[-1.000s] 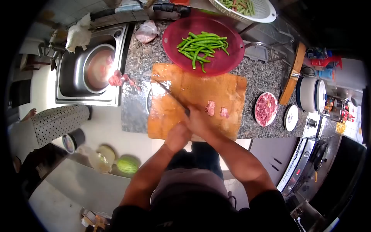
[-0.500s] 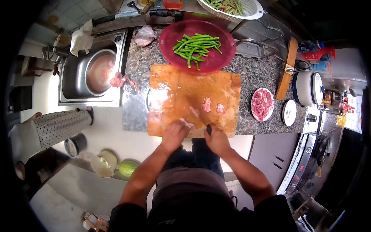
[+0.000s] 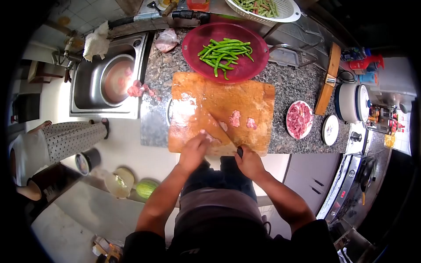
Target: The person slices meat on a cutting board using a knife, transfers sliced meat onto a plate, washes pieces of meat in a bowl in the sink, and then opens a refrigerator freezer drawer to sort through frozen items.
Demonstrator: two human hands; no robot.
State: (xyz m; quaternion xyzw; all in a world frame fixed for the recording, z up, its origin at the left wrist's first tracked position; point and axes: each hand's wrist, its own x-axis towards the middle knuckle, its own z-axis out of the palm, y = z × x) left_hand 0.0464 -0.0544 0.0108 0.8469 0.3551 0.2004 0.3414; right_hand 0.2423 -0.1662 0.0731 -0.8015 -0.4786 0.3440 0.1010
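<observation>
- The meat [image 3: 212,138] lies near the middle of the board's near edge, between the left hand and the knife [image 3: 223,136].
- The left hand [image 3: 194,149] has its fingers on the meat; whether they pinch or only press, I cannot tell.
- The right hand [image 3: 251,162] is closed around the knife's handle, the blade slanting far-left.
- Just changed: the blade, blurred half a second ago, now shows sharply, with the meat on its left and a small piece [image 3: 223,126] on its right. I judge that slicing is under way.
- A second ago the hands were together at the handle; now they are apart.
- Two cut pieces [image 3: 235,118] [image 3: 251,123] sit farther right on the cutting board [image 3: 263,94], as in the earlier frames.
- Outward on the counter [image 3: 280,90]: a plate of meat [image 3: 299,120] to the right, green peppers [image 3: 226,52] in a red basin [image 3: 193,52] on the far side.
</observation>
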